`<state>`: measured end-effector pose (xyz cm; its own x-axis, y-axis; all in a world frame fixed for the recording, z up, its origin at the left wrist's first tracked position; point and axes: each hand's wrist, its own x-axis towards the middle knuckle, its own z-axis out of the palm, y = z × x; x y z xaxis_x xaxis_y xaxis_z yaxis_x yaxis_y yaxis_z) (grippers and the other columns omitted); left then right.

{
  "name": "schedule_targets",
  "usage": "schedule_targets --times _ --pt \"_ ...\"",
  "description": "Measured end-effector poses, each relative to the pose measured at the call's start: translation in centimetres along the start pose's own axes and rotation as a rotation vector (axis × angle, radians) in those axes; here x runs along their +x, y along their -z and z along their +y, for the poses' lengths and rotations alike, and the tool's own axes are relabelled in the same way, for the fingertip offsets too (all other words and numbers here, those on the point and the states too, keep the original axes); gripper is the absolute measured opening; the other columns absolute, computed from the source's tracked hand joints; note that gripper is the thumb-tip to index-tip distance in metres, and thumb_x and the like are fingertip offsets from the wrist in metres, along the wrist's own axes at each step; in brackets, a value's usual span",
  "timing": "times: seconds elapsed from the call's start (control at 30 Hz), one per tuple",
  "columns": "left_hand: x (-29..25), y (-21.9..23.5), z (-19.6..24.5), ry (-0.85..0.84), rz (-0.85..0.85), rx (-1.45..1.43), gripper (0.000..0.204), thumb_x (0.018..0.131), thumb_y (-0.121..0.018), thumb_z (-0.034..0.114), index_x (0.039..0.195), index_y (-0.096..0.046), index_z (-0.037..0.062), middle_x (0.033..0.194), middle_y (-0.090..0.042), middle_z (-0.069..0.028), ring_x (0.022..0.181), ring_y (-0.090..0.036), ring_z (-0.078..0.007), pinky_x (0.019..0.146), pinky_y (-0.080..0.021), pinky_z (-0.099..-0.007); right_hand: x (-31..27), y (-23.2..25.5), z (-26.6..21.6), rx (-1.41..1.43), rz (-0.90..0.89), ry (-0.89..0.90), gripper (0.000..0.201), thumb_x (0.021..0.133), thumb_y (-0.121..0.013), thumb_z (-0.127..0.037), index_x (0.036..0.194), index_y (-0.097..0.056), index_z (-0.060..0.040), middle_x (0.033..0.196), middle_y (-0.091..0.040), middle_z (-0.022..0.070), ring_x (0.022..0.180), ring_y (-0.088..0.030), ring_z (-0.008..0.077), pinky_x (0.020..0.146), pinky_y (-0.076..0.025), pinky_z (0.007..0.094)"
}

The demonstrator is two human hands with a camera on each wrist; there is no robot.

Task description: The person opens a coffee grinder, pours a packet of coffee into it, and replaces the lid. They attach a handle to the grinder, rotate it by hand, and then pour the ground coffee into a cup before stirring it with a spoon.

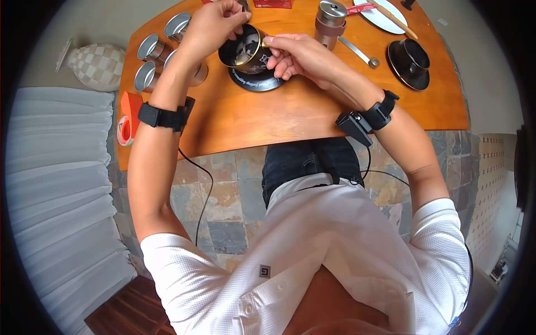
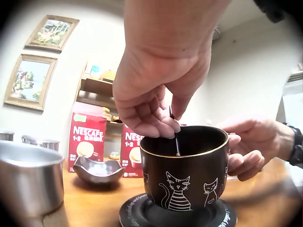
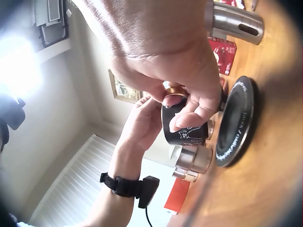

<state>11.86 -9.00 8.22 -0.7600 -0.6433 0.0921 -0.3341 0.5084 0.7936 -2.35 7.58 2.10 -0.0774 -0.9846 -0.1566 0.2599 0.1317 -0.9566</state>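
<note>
A black cup (image 1: 252, 68) with a gold rim and white cat drawings is close over its black saucer (image 2: 128, 215). My right hand (image 1: 304, 58) grips the cup's gold handle (image 3: 175, 90) between thumb and curled fingers. Over the cup's opening, my left hand (image 2: 158, 90) points downward and pinches a slim metal spoon (image 2: 177, 144). The spoon's lower end is hidden inside the cup. White lettering runs round the saucer's rim.
Several metal cups (image 1: 149, 49) stand at the left. Behind are red Nescafe boxes (image 2: 87, 137) and a wavy metal bowl (image 2: 98, 169). To the right are a lidded canister (image 1: 329, 25), a long measuring spoon (image 1: 357, 53), a white plate (image 1: 385, 19) and another black cup (image 1: 410, 56).
</note>
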Motion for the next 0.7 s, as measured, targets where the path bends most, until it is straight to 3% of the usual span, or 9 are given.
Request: schedule_targets --times 0.07,0.1,0.33,0.5,0.7 --pt "0.3 -0.8 -2.2 -0.016 -0.051 0.086 0.022 0.095 -0.070 0.026 0.098 -0.064 0.0047 0.082 -0.070 -0.0028 0.072 -0.066 -0.0090 0.066 -0.052 -0.0216 -0.3 0.4 1.0 0.044 -0.010 -0.039 0.030 0.099 -0.060 -0.036 0.086 -0.055 -0.0087 0.078 -0.067 0.0060 0.061 -0.066 0.0110 0.053 -0.052 0.0217" --pt "0.3 -1.4 -2.9 -0.015 -0.048 0.052 0.024 0.095 -0.070 0.028 0.101 -0.066 0.0051 0.080 -0.066 0.0009 0.071 -0.062 -0.0061 0.064 -0.049 -0.0208 -0.4 0.5 1.5 0.064 0.001 -0.048 0.030 0.099 -0.060 -0.035 0.086 -0.055 -0.0089 0.078 -0.067 0.0063 0.062 -0.066 0.0109 0.053 -0.052 0.0216" --pt "0.4 -3.1 -1.7 -0.028 -0.079 0.104 0.025 0.095 -0.069 0.027 0.102 -0.067 0.0033 0.080 -0.067 0.0009 0.070 -0.063 -0.0070 0.065 -0.051 -0.0222 0.0 1.3 3.0 0.157 -0.007 -0.072 0.030 0.100 -0.061 -0.034 0.084 -0.053 -0.0102 0.079 -0.068 0.0087 0.065 -0.069 0.0138 0.058 -0.056 0.0247" --pt "0.6 -3.9 -1.7 -0.060 -0.014 0.154 0.022 0.093 -0.070 0.022 0.097 -0.069 0.0012 0.074 -0.068 -0.0025 0.066 -0.065 -0.0100 0.063 -0.053 -0.0267 0.1 1.7 3.2 0.205 0.007 -0.080 0.030 0.100 -0.059 -0.034 0.087 -0.053 -0.0083 0.081 -0.067 0.0110 0.065 -0.068 0.0164 0.058 -0.056 0.0271" --pt "1.1 -4.7 -2.3 -0.119 -0.009 0.204 0.020 0.092 -0.070 0.022 0.097 -0.068 0.0022 0.071 -0.068 -0.0058 0.064 -0.065 -0.0118 0.062 -0.051 -0.0283 -0.3 2.2 3.2 0.183 0.023 -0.149 0.034 0.101 -0.056 -0.033 0.107 -0.053 0.0000 0.083 -0.066 0.0132 0.064 -0.069 0.0198 0.056 -0.060 0.0315"
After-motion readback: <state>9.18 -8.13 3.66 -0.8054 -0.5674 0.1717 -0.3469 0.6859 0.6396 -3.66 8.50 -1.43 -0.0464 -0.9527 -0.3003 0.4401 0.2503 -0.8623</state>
